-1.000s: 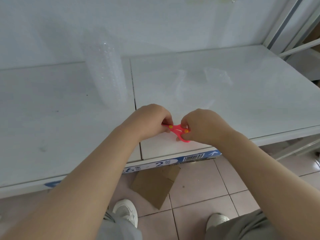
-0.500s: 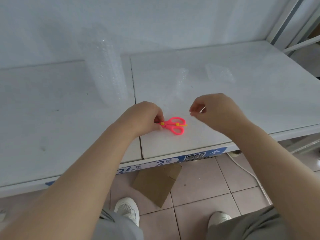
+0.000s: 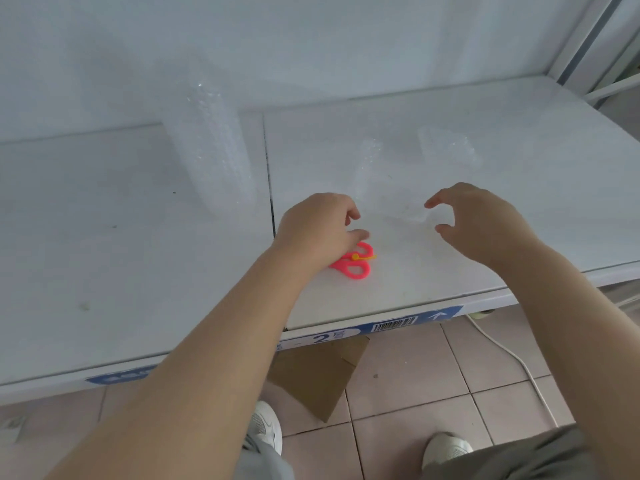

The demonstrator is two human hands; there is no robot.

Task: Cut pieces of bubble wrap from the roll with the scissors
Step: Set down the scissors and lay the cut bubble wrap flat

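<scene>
A clear bubble wrap roll (image 3: 211, 150) stands upright on the white shelf (image 3: 104, 237), left of the seam between two boards. Pink scissors (image 3: 355, 263) with a yellow pivot lie flat on the shelf near its front edge; their handles show and the blades are hidden under my left hand (image 3: 318, 226). That hand hovers over them with thumb and fingers apart, gripping nothing. My right hand (image 3: 478, 220) hangs open to the right, fingers curled above a clear piece of bubble wrap (image 3: 398, 216). Another cut piece (image 3: 446, 147) lies further back.
The back wall stands close behind the roll. A white shelf upright (image 3: 588, 39) rises at the far right. Below the shelf edge with its blue label strip (image 3: 394, 323) lie a piece of cardboard (image 3: 318, 375) and a white cable (image 3: 512, 358) on the tiled floor, near my shoes.
My right hand let go of the scissors and moved up and right over the bubble wrap. My left hand set the scissors on the shelf and slid forward over them, opening.
</scene>
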